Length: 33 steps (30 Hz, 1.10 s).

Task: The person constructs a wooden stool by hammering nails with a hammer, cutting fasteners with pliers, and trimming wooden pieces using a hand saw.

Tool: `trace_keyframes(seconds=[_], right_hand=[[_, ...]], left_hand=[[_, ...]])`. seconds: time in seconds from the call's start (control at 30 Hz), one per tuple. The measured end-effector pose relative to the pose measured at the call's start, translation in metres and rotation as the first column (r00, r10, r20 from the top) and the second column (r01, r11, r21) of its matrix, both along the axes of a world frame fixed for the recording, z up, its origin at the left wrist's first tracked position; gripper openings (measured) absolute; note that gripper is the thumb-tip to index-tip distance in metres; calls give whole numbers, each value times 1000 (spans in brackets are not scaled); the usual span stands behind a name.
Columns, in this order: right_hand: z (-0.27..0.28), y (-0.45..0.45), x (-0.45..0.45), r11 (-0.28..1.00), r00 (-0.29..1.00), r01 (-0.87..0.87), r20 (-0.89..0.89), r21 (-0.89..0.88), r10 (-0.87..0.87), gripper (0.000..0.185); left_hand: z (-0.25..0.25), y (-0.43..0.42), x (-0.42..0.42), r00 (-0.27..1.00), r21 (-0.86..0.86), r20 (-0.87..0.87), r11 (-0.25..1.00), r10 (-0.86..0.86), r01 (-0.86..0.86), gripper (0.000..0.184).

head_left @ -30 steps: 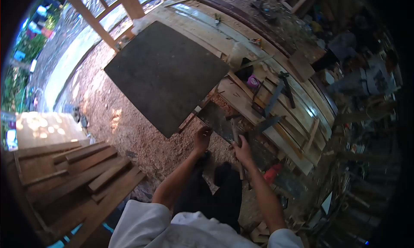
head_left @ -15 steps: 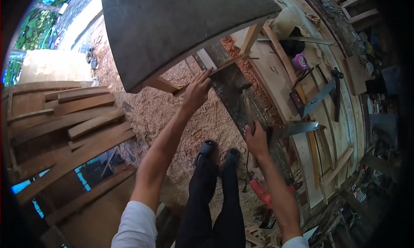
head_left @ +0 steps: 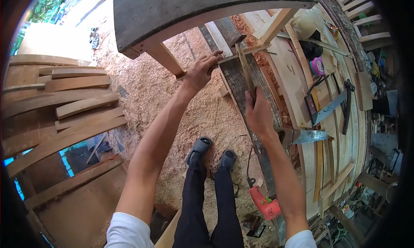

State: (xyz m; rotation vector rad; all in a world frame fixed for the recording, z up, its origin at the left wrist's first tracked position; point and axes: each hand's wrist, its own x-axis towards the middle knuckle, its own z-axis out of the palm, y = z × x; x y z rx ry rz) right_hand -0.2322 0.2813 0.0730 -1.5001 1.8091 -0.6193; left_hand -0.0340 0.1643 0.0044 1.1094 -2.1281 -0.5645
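My right hand [head_left: 260, 114] is closed around the wooden handle of a hammer [head_left: 245, 67]. The hammer's dark head is raised near the far end of the workbench plank. My left hand [head_left: 200, 73] is closed over a thin wooden rail [head_left: 246, 53], fingers bent around it; whether a small piece is also pinched there I cannot tell. That rail runs between the legs of a wooden frame with a dark, curved panel [head_left: 207, 0] on top. A pale wood strip [head_left: 217, 39] lies just beyond my left fingertips. Beneath the rail is the dark, worn plank [head_left: 237, 82].
A handsaw [head_left: 308, 136] and a red power drill [head_left: 264, 202] are near my right arm. Farther right lie a second saw [head_left: 330, 108], a pink tape roll [head_left: 317, 66] and boards. Stacked wooden slats [head_left: 82, 83] stand at left. Wood shavings [head_left: 151, 101] cover the ground.
The hammer has swung up and away, its head now beside the rail. My left fingers have curled from stretched to bent. The panelled frame appears shifted up and right as the view moved.
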Motion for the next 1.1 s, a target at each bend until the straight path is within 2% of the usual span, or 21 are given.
trace_keyframes(seconds=[0.1, 0.2, 0.33, 0.4, 0.43, 0.5, 0.53, 0.6, 0.67, 0.73, 0.83, 0.9, 0.93, 1.03, 1.1], right_hand=[[-18, 2, -3, 995, 994, -39, -105, -94, 29, 32], [-11, -2, -11, 993, 998, -46, -39, -112, 42, 29], [-12, -3, -7, 989, 998, -62, -40, -136, 57, 28], [-21, 0, -5, 992, 974, -127, -191, 3, 125, 28], [-24, 0, -5, 992, 974, -126, -191, -6, 123, 28], [-29, 0, -6, 992, 979, -119, -172, -50, 109, 29], [-33, 0, -6, 991, 979, -122, -170, -54, 111, 29], [-34, -3, -9, 986, 993, -77, -97, -151, 63, 29], [-27, -5, -13, 985, 995, -64, -82, -162, 51, 30], [-18, -7, -11, 984, 997, -51, -59, -172, 41, 30], [-15, -5, -9, 985, 998, -55, -27, -166, 51, 30], [-24, -4, -8, 978, 974, -134, -202, -162, 100, 31], [-24, -6, -9, 977, 974, -134, -206, -165, 99, 31], [-10, -9, -7, 985, 985, -95, -156, -143, 72, 32], [11, -7, -1, 976, 999, -34, -42, -213, 26, 30]], left_hand=[[-5, -2, 2, 1000, -10, 9, 1000, -12, 12, 13], [-10, -5, 3, 999, -15, 46, 1000, -2, 2, 14], [-13, -8, 4, 999, -40, 39, 999, -27, 28, 13], [-12, -7, 5, 998, -29, 61, 999, -17, 19, 12], [-11, -8, 4, 998, -39, 62, 999, -17, 19, 12], [-11, -8, 6, 999, -12, 1, 999, -32, 32, 15], [-16, -12, 4, 992, -43, -119, 998, -49, 44, 18], [-19, -14, 3, 989, -44, -147, 999, -30, 24, 19], [-25, -12, 1, 983, -34, -183, 999, -5, -1, 20], [-23, -10, 2, 998, 31, -24, 998, 62, -61, 24], [-17, -7, 2, 999, -29, -34, 999, 19, -20, 24], [-16, -5, 1, 999, -28, -33, 999, 28, -29, 24], [-16, -6, 1, 999, -26, -30, 999, 36, -37, 24], [-15, -5, 0, 999, -33, -7, 999, 43, -43, 23], [-9, -1, -1, 998, -25, 27, 998, 58, -57, 23]])
